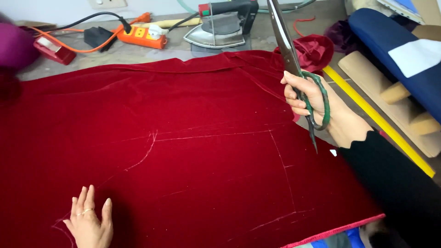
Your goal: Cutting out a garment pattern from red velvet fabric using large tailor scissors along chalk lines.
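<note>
- Scissors (294, 69) are sitting in the right hand (317, 103), lifted clear above the red cloth (193, 138) near its right edge; the fingers are wrapping tight around the green handles, and the long blades are pointing up and away with their edges closed together; the hold looks like a carrying grip, likely keeping the points off the cloth.
- The right hand is clenching on the handles and touching nothing else; a black sleeve (395, 183) is covering the arm behind it.
- The left hand (89, 220) is lying open and flat on the cloth at the lower left, fingers spreading, a ring showing on one finger; it is holding nothing and seems to be pressing the cloth smooth and still.
- Chalk lines (216, 135) are running across the cloth between the two hands, some straight and one curving down toward the left hand.
- The cloth is spreading over most of the table, with a paler edge showing at the lower right.
- Beyond the cloth, an iron (220, 27) is resting at the far side; an orange power strip (140, 36) is lying to its left with cables trailing.
- A yellow ruler (376, 119) is lying along the right side, just beyond the right hand.
</note>
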